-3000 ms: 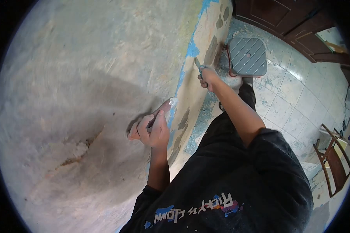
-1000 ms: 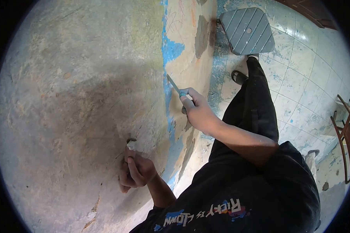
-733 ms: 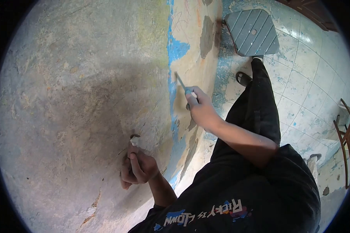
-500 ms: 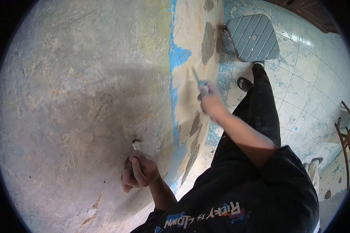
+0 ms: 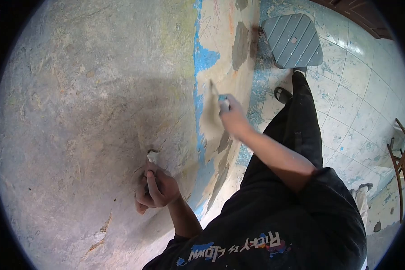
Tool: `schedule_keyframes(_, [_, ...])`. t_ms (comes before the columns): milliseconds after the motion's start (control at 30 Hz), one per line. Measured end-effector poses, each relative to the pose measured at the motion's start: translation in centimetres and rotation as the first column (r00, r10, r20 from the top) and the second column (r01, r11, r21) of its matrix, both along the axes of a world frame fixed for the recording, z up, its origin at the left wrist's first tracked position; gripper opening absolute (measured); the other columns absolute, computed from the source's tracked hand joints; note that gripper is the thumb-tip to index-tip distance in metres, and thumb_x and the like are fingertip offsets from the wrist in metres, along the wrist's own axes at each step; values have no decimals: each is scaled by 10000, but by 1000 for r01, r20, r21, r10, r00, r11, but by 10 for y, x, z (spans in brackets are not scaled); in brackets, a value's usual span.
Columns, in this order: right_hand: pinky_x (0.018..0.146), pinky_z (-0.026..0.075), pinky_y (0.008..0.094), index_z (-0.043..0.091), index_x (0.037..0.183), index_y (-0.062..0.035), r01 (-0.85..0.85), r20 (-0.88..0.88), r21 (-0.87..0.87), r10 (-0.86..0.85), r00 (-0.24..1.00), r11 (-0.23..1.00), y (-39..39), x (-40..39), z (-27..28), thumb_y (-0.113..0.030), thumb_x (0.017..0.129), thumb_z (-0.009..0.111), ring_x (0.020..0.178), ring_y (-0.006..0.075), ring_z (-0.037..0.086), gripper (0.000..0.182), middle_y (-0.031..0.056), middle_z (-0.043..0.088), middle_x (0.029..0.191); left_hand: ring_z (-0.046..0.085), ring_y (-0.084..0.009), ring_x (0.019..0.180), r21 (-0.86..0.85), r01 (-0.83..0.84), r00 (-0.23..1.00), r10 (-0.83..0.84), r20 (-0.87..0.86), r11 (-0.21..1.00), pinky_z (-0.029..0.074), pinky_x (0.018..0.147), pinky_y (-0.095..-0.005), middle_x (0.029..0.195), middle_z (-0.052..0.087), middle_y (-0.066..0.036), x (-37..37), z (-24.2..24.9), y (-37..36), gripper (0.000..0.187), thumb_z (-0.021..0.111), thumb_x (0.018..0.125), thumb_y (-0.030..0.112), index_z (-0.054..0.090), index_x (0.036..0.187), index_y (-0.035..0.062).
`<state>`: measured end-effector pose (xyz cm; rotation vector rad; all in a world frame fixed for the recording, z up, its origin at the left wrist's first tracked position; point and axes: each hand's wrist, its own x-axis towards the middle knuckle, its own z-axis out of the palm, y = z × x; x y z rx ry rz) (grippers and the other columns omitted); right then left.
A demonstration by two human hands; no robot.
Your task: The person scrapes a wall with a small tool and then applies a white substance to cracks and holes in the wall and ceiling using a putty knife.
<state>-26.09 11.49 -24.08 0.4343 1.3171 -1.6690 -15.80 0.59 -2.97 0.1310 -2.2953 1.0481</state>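
Observation:
My right hand (image 5: 233,118) is closed round the handle of a scraper (image 5: 214,90), whose thin blade points up over the painted part of the wall. Lower left, my left hand (image 5: 156,189) has its fingers curled round a small tool (image 5: 152,156) with a whitish, putty-like lump at its tip, close to a dark hole in the wall. The bare grey wall (image 5: 99,108) fills the left side, edged by a strip of blue paint (image 5: 205,58).
A grey step stool (image 5: 297,45) stands on the paint-spattered tiled floor (image 5: 360,85) at the upper right. Below it are my legs and a dark sandal (image 5: 282,95). Wooden chair parts (image 5: 399,180) show at the right edge. Cracks mark the lower wall.
My right hand has moved left with the scraper, nearer the blue strip. My left hand sits slightly higher and further left in the view, still holding its tool.

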Motion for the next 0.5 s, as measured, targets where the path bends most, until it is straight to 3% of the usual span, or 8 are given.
schedule_keyframes(67, [683, 467, 392, 564, 1198, -48, 21, 78, 107, -29, 997, 994, -3, -14, -25, -220, 1031, 485, 702, 267, 594, 252, 188, 631, 816, 483, -154, 870, -15, -25, 1000, 25, 17, 1000, 280, 778, -371, 909, 622, 34, 11, 0, -5, 231, 872, 764, 211, 755, 963, 199])
schedule_keyframes(167, [598, 385, 286, 553, 1136, -70, -1, -62, -24, -1, 998, 1000, 5, 1, 10, -227, 1048, 494, 651, 106, 460, 190, 10, 490, 714, 482, -156, 870, 5, 21, 1000, -21, 4, 1000, 276, 784, -376, 901, 614, 39, 8, -2, -6, 234, 872, 760, 219, 755, 962, 200])
schedule_keyframes(267, [586, 377, 285, 550, 1147, -73, -24, 11, -120, 25, 1000, 993, 10, -1, 36, -215, 1051, 490, 641, 100, 441, 182, 7, 489, 713, 477, -157, 865, -8, 10, 1000, -10, -11, 1000, 272, 792, -374, 895, 612, 44, 7, -3, -6, 238, 876, 758, 223, 756, 962, 203])
schedule_keyframes(367, [676, 470, 414, 552, 1223, -58, -114, 8, -72, 115, 993, 991, 15, -6, 33, -213, 1024, 499, 701, 302, 609, 259, 206, 614, 778, 474, -157, 860, -7, 20, 999, -20, -35, 1000, 270, 797, -377, 896, 610, 49, 8, -3, -6, 230, 873, 761, 225, 756, 959, 207])
schedule_keyframes(500, [690, 475, 435, 548, 1223, -57, -47, -103, -25, 44, 994, 999, 14, 3, 26, -213, 1018, 508, 724, 369, 634, 261, 227, 625, 778, 492, -117, 838, -3, 16, 1000, -16, -25, 1000, 255, 800, -350, 866, 606, 56, 2, -3, -4, 291, 877, 739, 132, 720, 963, 231])
